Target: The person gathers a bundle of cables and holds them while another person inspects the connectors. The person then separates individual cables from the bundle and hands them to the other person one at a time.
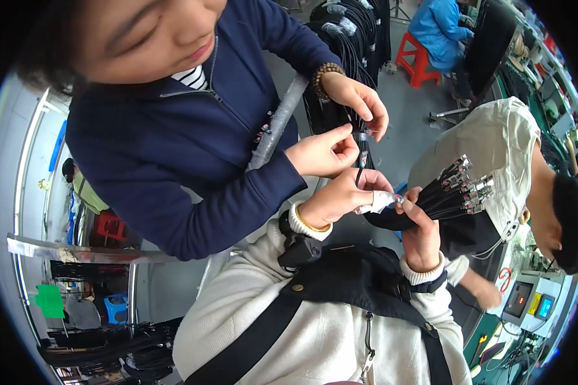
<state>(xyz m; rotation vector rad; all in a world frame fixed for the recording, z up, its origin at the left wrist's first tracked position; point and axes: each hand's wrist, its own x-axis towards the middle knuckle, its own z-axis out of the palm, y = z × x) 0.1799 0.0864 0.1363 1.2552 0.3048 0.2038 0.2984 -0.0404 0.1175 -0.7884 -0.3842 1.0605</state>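
Observation:
My left hand is closed at the centre, its fingers around the end of a thin black cable. A white wrap sits at its thumb tip; whether it is tape or a cover I cannot tell. Thumb and forefinger of my right hand pinch a small cable end with a bit of red, against the white wrap. Just beyond my right hand fans a bundle of black cables with metal connectors. Facing me, a co-worker's hands work at another cable strand, close above my left hand.
A grey wrapped tube slants before the co-worker's navy jacket. Black cable coils hang behind. Another person in a beige vest is close on my right, beside a bench with a meter. A red stool stands farther back.

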